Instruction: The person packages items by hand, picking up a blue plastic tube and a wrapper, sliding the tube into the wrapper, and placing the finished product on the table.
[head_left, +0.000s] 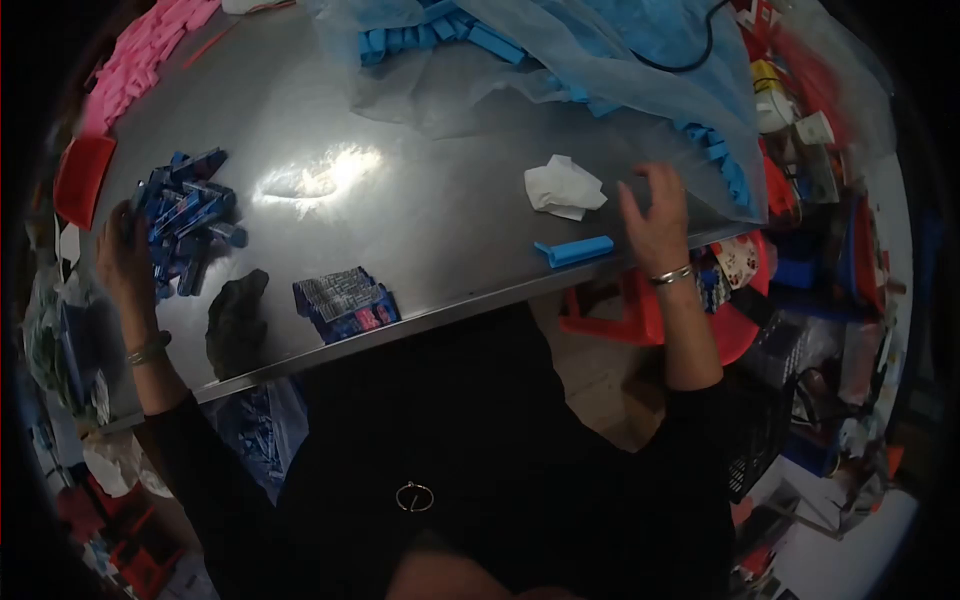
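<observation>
Steel-grey table: shiny top, metal lip along its near edge.
Left hand: at the table's left end, against the outer side of the blue packets; fingers partly hidden, so whether they pinch anything cannot be told.
Blue packets: dark, loose heap, crossing at many angles, on the table's left part.
Right hand: at the table's right part, thumb and fingers spread apart, near the white paper and the blue strip.
White paper: crumpled, on the table's right part.
Blue strip: bright, lying by the table's near edge.
Dark cloth: rumpled, at the table's near edge, left part.
Packet block: close rows, table's near edge, right of the cloth.
Plastic sheet: translucent, table's far side, over some bright blue pieces.
Pink pieces: piled, table's far left.
</observation>
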